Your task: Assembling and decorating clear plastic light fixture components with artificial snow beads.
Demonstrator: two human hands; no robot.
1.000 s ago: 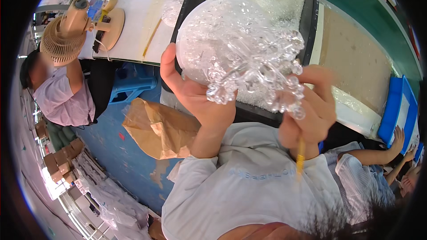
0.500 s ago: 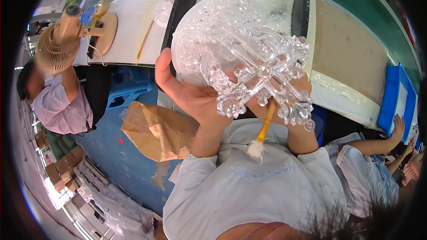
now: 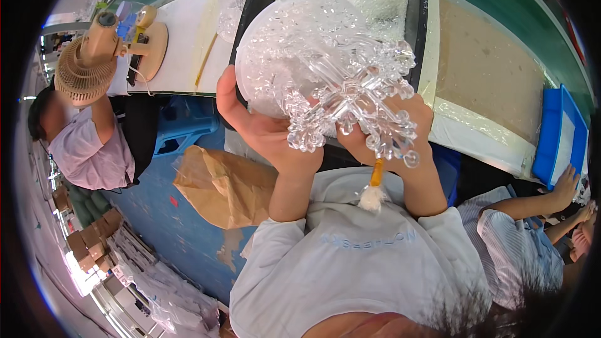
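A clear plastic ornament (image 3: 354, 91) with crossed arms and curled tips, like a snowflake, is held up in front of me. Beyond and partly beneath it is a round translucent white disc (image 3: 263, 40) speckled with clear flakes; whether the two are joined I cannot tell. My left hand (image 3: 269, 141) supports the ornament's left side, thumb raised beside the disc, other fingers partly hidden. Behind the right arms of the ornament, my right hand (image 3: 418, 116) grips it. A yellow-handled brush (image 3: 375, 175) is also held there, pale bristles pointing toward my shirt.
A black tray (image 3: 421, 31) of white flakes lies beyond the disc. Another brush (image 3: 205, 62) rests on the white table to its left, near a beige fan (image 3: 87, 72). A brown paper bag (image 3: 228, 188) stands below. Co-workers sit at both sides; a blue bin (image 3: 554, 138) is right.
The ornament and disc have shifted left, and the ornament is tilted differently. The brush has moved slightly up and right, with less of its handle showing.
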